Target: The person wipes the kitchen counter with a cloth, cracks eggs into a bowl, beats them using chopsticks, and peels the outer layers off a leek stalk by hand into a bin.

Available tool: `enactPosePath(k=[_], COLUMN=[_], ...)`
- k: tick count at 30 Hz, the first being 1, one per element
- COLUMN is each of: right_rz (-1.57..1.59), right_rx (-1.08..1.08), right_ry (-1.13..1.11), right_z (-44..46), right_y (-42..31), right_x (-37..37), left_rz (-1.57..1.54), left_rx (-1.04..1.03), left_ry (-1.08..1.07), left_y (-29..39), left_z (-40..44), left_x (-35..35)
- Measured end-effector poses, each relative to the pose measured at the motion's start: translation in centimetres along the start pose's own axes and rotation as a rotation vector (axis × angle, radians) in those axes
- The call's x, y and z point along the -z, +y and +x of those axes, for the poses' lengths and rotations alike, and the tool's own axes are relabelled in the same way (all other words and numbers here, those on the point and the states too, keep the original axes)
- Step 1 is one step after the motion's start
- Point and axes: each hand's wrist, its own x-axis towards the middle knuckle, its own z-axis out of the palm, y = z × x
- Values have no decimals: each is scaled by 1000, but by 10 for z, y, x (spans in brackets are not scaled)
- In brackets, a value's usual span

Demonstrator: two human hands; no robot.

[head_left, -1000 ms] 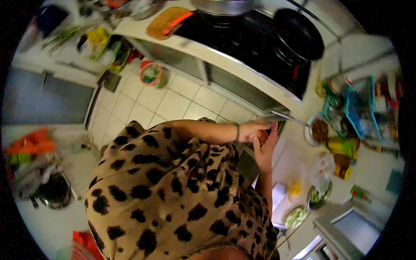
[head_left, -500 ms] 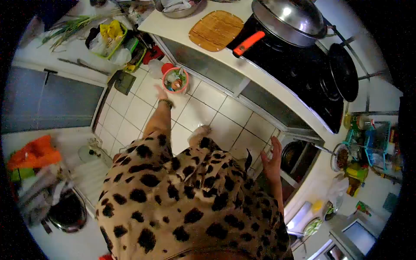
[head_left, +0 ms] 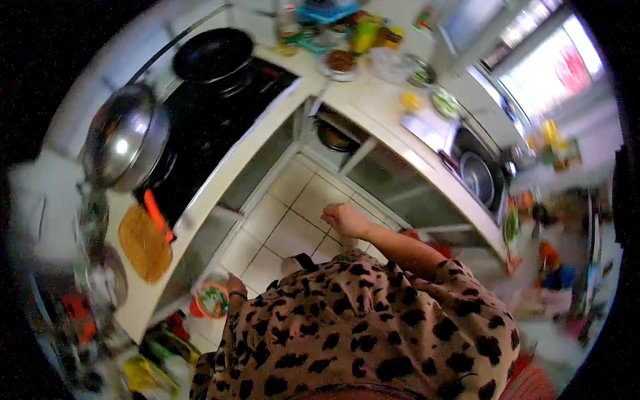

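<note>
My right hand (head_left: 347,220) is held out over the tiled floor in front of my body. Its fingers are curled together, and nothing shows in them. Low on the left, my left hand (head_left: 235,285), with a bracelet at the wrist, hangs beside a small orange-rimmed bin (head_left: 198,308) holding green scraps. That hand is small and blurred, so its finger shape is unclear. A spotted shirt (head_left: 360,333) covers my torso.
The counter (head_left: 393,130) bends around the floor (head_left: 293,207). On the left are a black stove (head_left: 207,127), a lidded pan (head_left: 123,143), a black frying pan (head_left: 213,55) and a wooden board (head_left: 145,245). A sink (head_left: 490,157) and a cleaver-like flat blade (head_left: 425,131) lie right.
My view has swung to the right, bringing the sink and window into sight. My right hand has come forward and its fingers have curled. The bin now appears at lower left.
</note>
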Motion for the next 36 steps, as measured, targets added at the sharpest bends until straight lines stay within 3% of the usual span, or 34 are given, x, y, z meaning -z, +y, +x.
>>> enactPosePath(k=[2, 4, 5, 7, 9, 11, 14, 18, 20, 22, 24, 26, 27, 30, 31, 32, 34, 35, 36], right_rz=[54, 278, 286, 495, 566, 706, 754, 1016, 1078, 1243, 1414, 1734, 1837, 1877, 1835, 1794, 1846, 1911, 1890], right_rx=[-23, -274, -290, -411, -457, -479, -565, -924, -932, -884, -802, -558, -411, -251, -355, -462, -473, -223, -417], right_ry=[76, 149, 178, 516, 785, 1011, 1233, 1301, 1386, 1580, 1549, 1739, 1768, 1548, 1614, 1672, 1668, 1584, 1839], right_z=[-21, -46, -61, -90, -122, -169, -236, -307, -333, -345, -361, -361, -365, -380, -377, -374, -374, -379, -361], right_y=[-5, 22, 40, 78, 119, 171, 269, 415, 477, 536, 589, 625, 650, 674, 661, 650, 666, 668, 646], right_x=[14, 36, 43, 61, 97, 145, 208, 265, 279, 288, 309, 359, 369, 403, 412, 421, 411, 401, 411], left_rz=[138, 245, 272, 289, 470, 615, 766, 897, 984, 1140, 1215, 1197, 1244, 1322, 1330, 1282, 1169, 1103, 1035], left_rx=[-62, -140, -171, -159, -207, -195, -105, 52, 161, 156, 179, 298, 227, 151, 161, 233, 383, 497, 614], left_ry=[-182, -420, -545, -687, -1039, -1100, -1285, -1356, -1337, -1359, -1194, -1041, -1005, -1063, -1068, -1050, -1068, -1123, -1172], left_y=[14, 23, 22, 25, 1, -32, -102, -228, -288, -346, -404, -457, -492, -566, -574, -584, -607, -615, -623], left_z=[5, -4, -14, -114, -164, -295, -379, -427, -442, -454, -450, -433, -432, -426, -433, -441, -454, -455, -455], left_x=[-57, -139, -183, -284, -367, -432, -528, -659, -723, -773, -823, -866, -887, -959, -963, -967, -978, -982, -986])
